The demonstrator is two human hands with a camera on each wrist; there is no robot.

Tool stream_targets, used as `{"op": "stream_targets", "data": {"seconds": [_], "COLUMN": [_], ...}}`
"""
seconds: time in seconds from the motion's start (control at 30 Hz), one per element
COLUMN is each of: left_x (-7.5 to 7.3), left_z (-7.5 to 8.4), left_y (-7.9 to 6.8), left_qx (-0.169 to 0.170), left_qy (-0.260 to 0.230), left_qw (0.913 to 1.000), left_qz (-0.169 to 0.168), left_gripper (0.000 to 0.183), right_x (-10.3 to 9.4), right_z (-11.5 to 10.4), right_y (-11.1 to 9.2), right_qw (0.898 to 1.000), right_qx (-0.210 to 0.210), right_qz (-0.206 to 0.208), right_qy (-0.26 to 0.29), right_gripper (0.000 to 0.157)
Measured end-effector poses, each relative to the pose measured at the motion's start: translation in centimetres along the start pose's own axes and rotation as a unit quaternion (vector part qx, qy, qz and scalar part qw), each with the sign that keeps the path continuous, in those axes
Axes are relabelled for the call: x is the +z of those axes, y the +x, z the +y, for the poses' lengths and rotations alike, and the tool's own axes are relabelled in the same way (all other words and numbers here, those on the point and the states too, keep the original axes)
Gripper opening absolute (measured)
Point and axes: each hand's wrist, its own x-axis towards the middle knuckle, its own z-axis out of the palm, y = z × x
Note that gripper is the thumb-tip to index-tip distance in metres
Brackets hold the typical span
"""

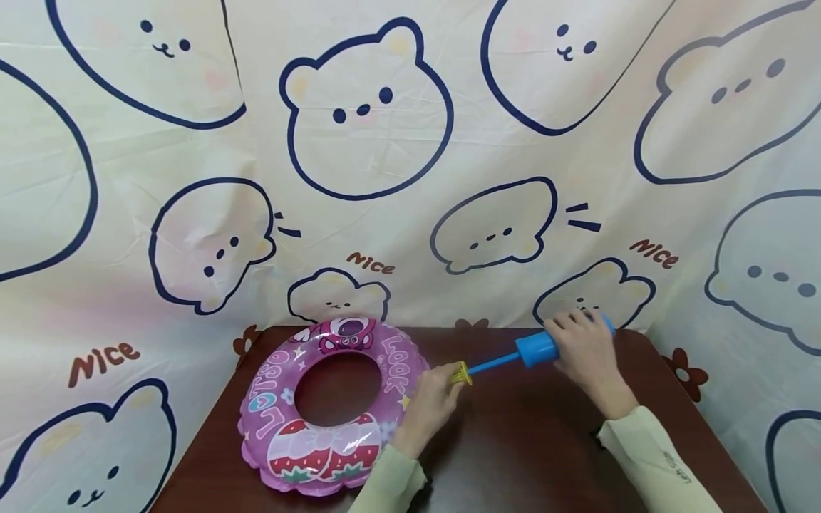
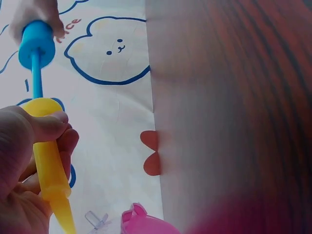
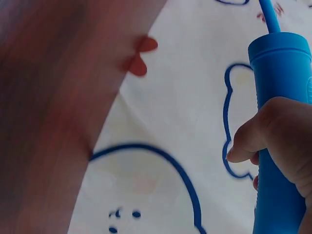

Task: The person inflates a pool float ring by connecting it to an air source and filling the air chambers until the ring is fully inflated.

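Both hands hold a hand air pump above the table's far side. My left hand (image 1: 431, 400) grips its yellow nozzle end (image 2: 50, 165), thumb laid across it, with the tapered tip running off the bottom of the left wrist view. Around the blue barrel (image 3: 280, 73) my right hand (image 1: 586, 353) has its fingers wrapped. A length of thin blue rod (image 1: 494, 364) shows between the two parts. Left of the pump lies a pink inflated swim ring (image 1: 263, 356) with strawberry prints, partly behind my left hand and forearm. A clear valve (image 2: 96, 220) appears beside the nozzle tip, apart from it.
The dark brown wooden table (image 1: 513, 456) has rounded far corners. Right behind its far edge hangs a pale cloth (image 1: 410, 235) printed with bear faces, which also covers both sides.
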Motion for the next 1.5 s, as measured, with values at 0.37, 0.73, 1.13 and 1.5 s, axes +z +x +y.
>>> {"op": "stream_targets", "data": {"seconds": [0.37, 0.73, 1.13, 1.5], "left_x": [0.3, 0.2, 0.0, -0.2], "left_z": [0.7, 0.8, 0.6, 0.3], "left_y": [0.0, -0.2, 0.0, -0.3], "left_qx": [0.002, 0.019, 0.014, -0.009], "left_qy": [0.015, 0.015, 0.022, 0.013], "left_qw": [0.9999, 0.9996, 0.9995, 0.9999], "left_qz": [0.005, 0.017, 0.017, 0.0], "left_gripper": [0.023, 0.02, 0.026, 0.032], "right_x": [-1.0, 0.4, 1.7, 2.2], "right_z": [1.1, -3.3, -8.2, -8.6], "right_y": [-0.7, 0.6, 1.6, 1.5], "right_qw": [0.999, 0.999, 0.999, 0.999], "right_qx": [0.007, -0.023, -0.033, -0.039], "right_qz": [0.038, 0.017, -0.02, -0.027], "right_qy": [-0.003, -0.015, -0.013, -0.002], "right_gripper": [0.061, 0.066, 0.068, 0.069]}}
